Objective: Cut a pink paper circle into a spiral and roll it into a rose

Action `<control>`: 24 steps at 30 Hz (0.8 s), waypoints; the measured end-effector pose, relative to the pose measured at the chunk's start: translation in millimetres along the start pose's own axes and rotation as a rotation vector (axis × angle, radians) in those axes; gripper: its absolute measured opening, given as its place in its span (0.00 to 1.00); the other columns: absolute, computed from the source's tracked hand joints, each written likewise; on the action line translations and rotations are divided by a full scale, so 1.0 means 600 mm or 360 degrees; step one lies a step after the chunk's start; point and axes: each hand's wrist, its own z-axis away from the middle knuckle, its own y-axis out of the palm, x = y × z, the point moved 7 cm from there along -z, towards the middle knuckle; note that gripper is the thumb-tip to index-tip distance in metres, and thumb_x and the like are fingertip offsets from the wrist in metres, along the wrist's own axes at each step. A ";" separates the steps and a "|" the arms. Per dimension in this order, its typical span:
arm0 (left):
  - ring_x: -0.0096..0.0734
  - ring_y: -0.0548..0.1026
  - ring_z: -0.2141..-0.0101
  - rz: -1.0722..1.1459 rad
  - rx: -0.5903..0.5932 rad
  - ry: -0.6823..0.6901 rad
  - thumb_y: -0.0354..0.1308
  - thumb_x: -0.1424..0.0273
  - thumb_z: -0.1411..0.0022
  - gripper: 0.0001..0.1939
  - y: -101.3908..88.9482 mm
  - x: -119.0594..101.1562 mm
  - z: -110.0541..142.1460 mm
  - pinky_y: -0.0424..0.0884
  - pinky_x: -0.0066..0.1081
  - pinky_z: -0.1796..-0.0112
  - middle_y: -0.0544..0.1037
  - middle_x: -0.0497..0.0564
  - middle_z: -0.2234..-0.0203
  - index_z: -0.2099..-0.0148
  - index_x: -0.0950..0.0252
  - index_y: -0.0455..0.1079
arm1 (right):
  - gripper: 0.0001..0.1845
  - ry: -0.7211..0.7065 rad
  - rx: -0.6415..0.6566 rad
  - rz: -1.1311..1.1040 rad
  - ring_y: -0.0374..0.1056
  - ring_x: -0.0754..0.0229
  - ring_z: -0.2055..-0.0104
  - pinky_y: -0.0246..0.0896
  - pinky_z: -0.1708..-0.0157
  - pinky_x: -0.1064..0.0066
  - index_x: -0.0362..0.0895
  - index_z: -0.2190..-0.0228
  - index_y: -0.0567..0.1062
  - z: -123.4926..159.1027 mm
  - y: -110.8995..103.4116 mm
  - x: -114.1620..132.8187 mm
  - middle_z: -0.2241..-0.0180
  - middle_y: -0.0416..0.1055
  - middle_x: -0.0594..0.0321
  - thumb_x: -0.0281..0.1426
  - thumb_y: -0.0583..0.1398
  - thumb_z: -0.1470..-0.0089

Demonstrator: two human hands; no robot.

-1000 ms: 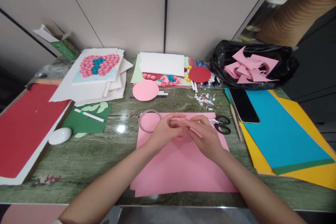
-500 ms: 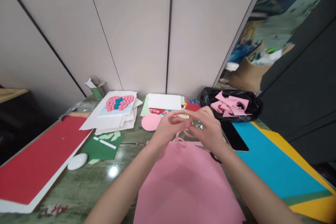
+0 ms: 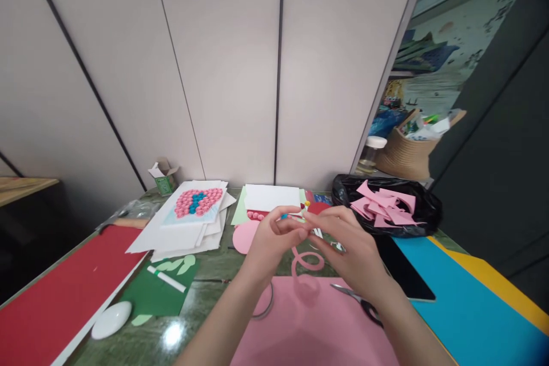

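Lower centre | left hand (image 3: 274,234) apparently pinching top of pink paper strip (image 3: 294,266); right hand (image 3: 349,243) adjoining, grip unclear | loop now hanging more visibly below fingertips; handling seemingly unfinished

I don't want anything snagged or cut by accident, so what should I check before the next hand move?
1. Hands together: ok. The left hand and right hand meet at the fingertips.
2. Pink strip lying straight: not ok. It hangs in a curl below the fingers.
3. Firm grip on the strip's upper end: cannot tell. The fingers hide it.
4. Scissors in full view: not ok. They lie on the pink sheet, handles partly hidden by the right forearm.
5. Pink scraps out of the way: ok. They sit in the black bag at the right.
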 end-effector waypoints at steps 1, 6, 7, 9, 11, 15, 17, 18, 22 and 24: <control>0.26 0.74 0.68 -0.0003 -0.0005 -0.0015 0.65 0.73 0.50 0.19 -0.002 0.000 0.000 0.66 0.28 0.61 0.78 0.49 0.73 0.56 0.65 0.67 | 0.21 0.0013 0.0010 -0.0004 0.63 0.60 0.62 0.64 0.63 0.68 0.50 0.52 0.70 0.000 0.000 -0.002 0.67 0.71 0.62 0.21 0.58 0.47; 0.26 0.73 0.69 -0.0059 -0.0010 -0.0039 0.63 0.73 0.49 0.18 0.000 0.002 0.000 0.66 0.27 0.64 0.75 0.47 0.73 0.55 0.64 0.65 | 0.19 0.0010 0.0159 0.0055 0.66 0.59 0.60 0.65 0.62 0.68 0.49 0.52 0.71 0.002 0.012 -0.004 0.65 0.72 0.60 0.23 0.56 0.44; 0.25 0.72 0.70 -0.0098 -0.0013 -0.0033 0.63 0.73 0.48 0.18 0.001 0.002 0.000 0.66 0.26 0.66 0.75 0.46 0.74 0.55 0.63 0.65 | 0.19 0.0012 0.0222 0.0060 0.65 0.59 0.58 0.65 0.61 0.67 0.49 0.51 0.70 0.003 0.017 -0.005 0.63 0.73 0.59 0.23 0.55 0.43; 0.24 0.71 0.71 -0.0195 -0.0014 -0.0017 0.61 0.73 0.47 0.17 0.003 0.001 0.000 0.65 0.25 0.69 0.74 0.46 0.74 0.54 0.62 0.64 | 0.20 0.0033 0.0335 0.0057 0.65 0.58 0.56 0.65 0.60 0.65 0.50 0.49 0.68 0.006 0.025 -0.008 0.61 0.73 0.58 0.23 0.53 0.42; 0.24 0.71 0.70 -0.0272 -0.0002 0.0008 0.60 0.73 0.46 0.17 0.006 -0.001 -0.001 0.65 0.25 0.69 0.74 0.46 0.73 0.54 0.62 0.64 | 0.21 0.0042 0.0363 0.0055 0.65 0.58 0.58 0.66 0.61 0.65 0.50 0.48 0.67 0.007 0.025 -0.010 0.63 0.73 0.58 0.23 0.52 0.42; 0.30 0.72 0.65 -0.0239 0.0079 0.0017 0.59 0.72 0.45 0.16 0.017 -0.001 0.000 0.68 0.29 0.64 0.74 0.49 0.70 0.53 0.63 0.63 | 0.21 0.0082 0.0247 0.0088 0.65 0.59 0.65 0.66 0.67 0.68 0.52 0.49 0.68 0.005 0.013 -0.014 0.70 0.70 0.61 0.25 0.55 0.43; 0.31 0.73 0.65 -0.0171 0.0109 -0.0028 0.59 0.71 0.45 0.16 0.022 0.004 0.002 0.69 0.31 0.64 0.74 0.51 0.68 0.54 0.63 0.64 | 0.20 0.0134 0.0189 0.0114 0.63 0.59 0.66 0.65 0.68 0.69 0.51 0.50 0.69 0.006 0.010 -0.018 0.71 0.69 0.62 0.25 0.56 0.44; 0.31 0.73 0.66 -0.0143 0.0114 -0.0046 0.60 0.70 0.45 0.15 0.024 0.007 0.004 0.69 0.30 0.65 0.74 0.51 0.68 0.54 0.63 0.64 | 0.19 0.0143 0.0164 0.0124 0.63 0.59 0.66 0.65 0.68 0.69 0.50 0.51 0.70 0.007 0.009 -0.018 0.72 0.69 0.62 0.26 0.57 0.45; 0.28 0.72 0.68 -0.0078 0.0107 -0.0073 0.61 0.69 0.45 0.14 0.027 0.017 0.009 0.68 0.28 0.65 0.73 0.49 0.71 0.56 0.63 0.67 | 0.18 0.0022 0.0052 0.0155 0.59 0.58 0.67 0.62 0.67 0.66 0.49 0.53 0.71 0.010 0.008 -0.009 0.73 0.70 0.63 0.24 0.58 0.46; 0.28 0.72 0.68 -0.0036 0.0124 -0.0110 0.61 0.69 0.46 0.15 0.028 0.022 0.011 0.67 0.28 0.65 0.72 0.48 0.71 0.55 0.62 0.67 | 0.19 -0.0041 0.0013 0.0172 0.59 0.58 0.67 0.61 0.67 0.65 0.49 0.53 0.71 0.011 0.007 -0.004 0.73 0.70 0.63 0.23 0.58 0.46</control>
